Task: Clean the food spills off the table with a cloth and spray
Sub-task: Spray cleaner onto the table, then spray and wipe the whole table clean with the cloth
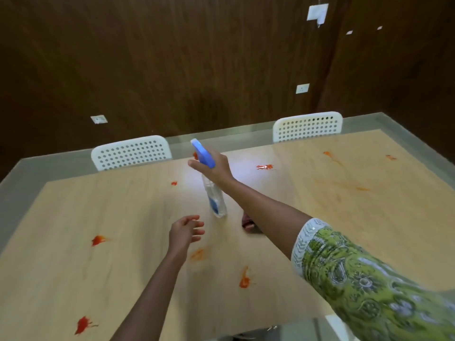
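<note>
My right hand (216,166) grips the neck of a clear spray bottle (214,198) with a blue trigger head (202,152), held tilted above the middle of the light wooden table (369,230). My left hand (186,230) hovers open over the table just left of the bottle's base, holding nothing. A dark reddish cloth (248,223) lies on the table, mostly hidden under my right forearm. Several red and orange food spills dot the table, such as the spill (99,239) at the left, a smear (245,280) near me and a blot (264,166) farther back.
Two white perforated chairs (130,152) (307,126) stand at the table's far side, against a dark wooden wall. A glass border (14,193) rims the tabletop. More orange streaks (362,189) mark the right part.
</note>
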